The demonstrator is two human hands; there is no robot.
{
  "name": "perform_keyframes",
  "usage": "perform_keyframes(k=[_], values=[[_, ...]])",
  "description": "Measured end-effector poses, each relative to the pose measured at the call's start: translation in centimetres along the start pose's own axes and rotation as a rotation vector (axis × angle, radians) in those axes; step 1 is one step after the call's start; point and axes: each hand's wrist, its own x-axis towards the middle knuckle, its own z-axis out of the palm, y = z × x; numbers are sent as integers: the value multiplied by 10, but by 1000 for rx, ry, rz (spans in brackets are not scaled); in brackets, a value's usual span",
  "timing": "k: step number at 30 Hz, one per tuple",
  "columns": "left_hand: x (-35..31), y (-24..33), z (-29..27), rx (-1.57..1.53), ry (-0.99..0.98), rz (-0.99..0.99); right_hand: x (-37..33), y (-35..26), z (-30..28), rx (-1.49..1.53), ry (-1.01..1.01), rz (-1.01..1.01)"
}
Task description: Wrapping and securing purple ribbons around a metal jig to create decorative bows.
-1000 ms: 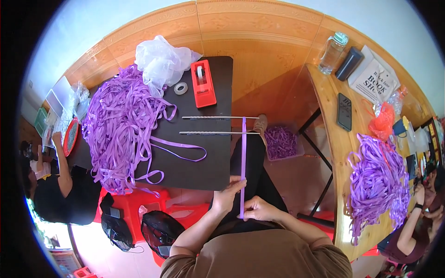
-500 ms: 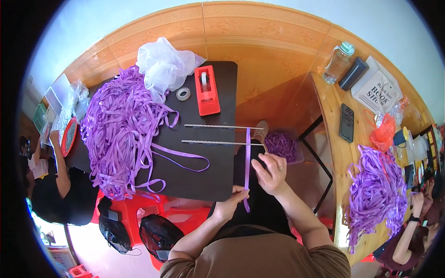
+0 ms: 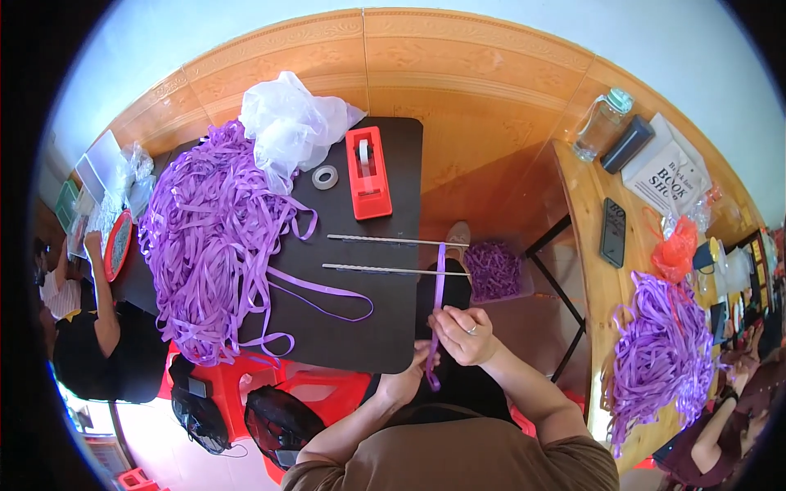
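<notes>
Two thin metal rods (image 3: pixel 385 268) with twisted sections lie side by side on the dark table, their ends sticking out past its right edge. A narrow purple ribbon (image 3: pixel 440 282) runs from the rods down toward me. My right hand (image 3: pixel 463 335), wearing a ring, pinches the ribbon below the rods. Lower down, my left hand (image 3: pixel 403 383) has its fingers closed at the ribbon beside the table corner. The ribbon's loose end curls just below. How the ribbon passes round the rods is too small to make out.
A big heap of purple ribbon (image 3: pixel 213 245) covers the left of the table (image 3: pixel 360 335), near a white plastic bag (image 3: pixel 295 123), tape roll (image 3: pixel 325 177) and red tape dispenser (image 3: pixel 370 176). Right, a wooden table (image 3: pixel 581 196) bears a phone (image 3: pixel 612 233) and more ribbon. A bin (image 3: pixel 495 270) stands below.
My right hand has moved left and down from beside the rods and now grips the ribbon. The ribbon's lower end has curled. My left hand stays near the table corner.
</notes>
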Motion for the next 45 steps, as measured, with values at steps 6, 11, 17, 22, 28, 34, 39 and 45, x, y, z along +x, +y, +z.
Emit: perform_keyframes(k=[6,11,17,22,28,34,39,45], values=[[36,-1,25,-201,-10,52,8,-1,-14,25,-35,31],[103,-8,28,-732,-225,-116,11,-4,-17,30,-35,31],[155,25,59,-877,-148,92,10,-2,-19,53,-66,68],[166,31,58,-1104,-517,138,11,-1,-18,81,-81,85],[172,28,57,-1078,-673,238,13,-1,-15,84,-78,87],[167,33,58,-1081,-672,288,19,-4,-14,108,-81,85],[167,30,59,-1077,-673,273,22,-4,-13,105,-80,87],[167,23,55,-1130,-698,252,26,-6,-12,133,-97,82]])
